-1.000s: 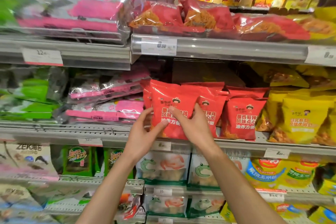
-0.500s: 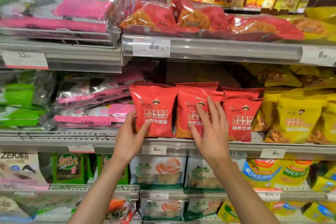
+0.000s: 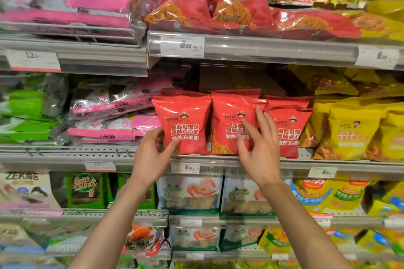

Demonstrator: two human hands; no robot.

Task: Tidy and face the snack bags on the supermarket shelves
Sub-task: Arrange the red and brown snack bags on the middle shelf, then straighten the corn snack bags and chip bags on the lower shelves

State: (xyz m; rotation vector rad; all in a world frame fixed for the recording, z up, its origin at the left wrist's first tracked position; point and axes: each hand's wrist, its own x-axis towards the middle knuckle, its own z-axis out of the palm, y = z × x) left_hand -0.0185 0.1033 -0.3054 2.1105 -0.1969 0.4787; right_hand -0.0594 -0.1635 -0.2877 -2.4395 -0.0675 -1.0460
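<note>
While both bare forearms are rising from the bottom edge of the frame, the person's left hand (image 3: 153, 155) is pinching the lower left corner of the first glossy red plastic snack bag (image 3: 183, 124), thumb on its front and fingers going out of sight behind its edge, apparently to square it to the front. The right hand (image 3: 260, 150) is lying open, fingers spread, flat against the face of the second glossy red snack bag (image 3: 229, 124) just beside the first; it is pressing or steadying and is not closing around anything. Whether the palm is truly touching cannot be told.

Both bags are standing upright at centre frame on the grey metal middle shelf (image 3: 218, 158), printed faces outward, with a third red snack bag (image 3: 286, 129) touching the second on its right. That third one is partly covered by the right hand's fingers, so its lower left is hidden. They are probably being pulled to the lip so that labels are reading cleanly above the small white price tag (image 3: 185, 168).

Farther right, puffy yellow snack bags (image 3: 352, 131) are leaning unevenly and are looking unfaced as yet. At middle left, clear-and-pink flat seaweed packs (image 3: 113, 116) are lying stacked and tilted. Behind the red row the shelf is going dark, and how many bags are standing there cannot be made out. Upper and lower shelves are blurring toward the frame edges.
</note>
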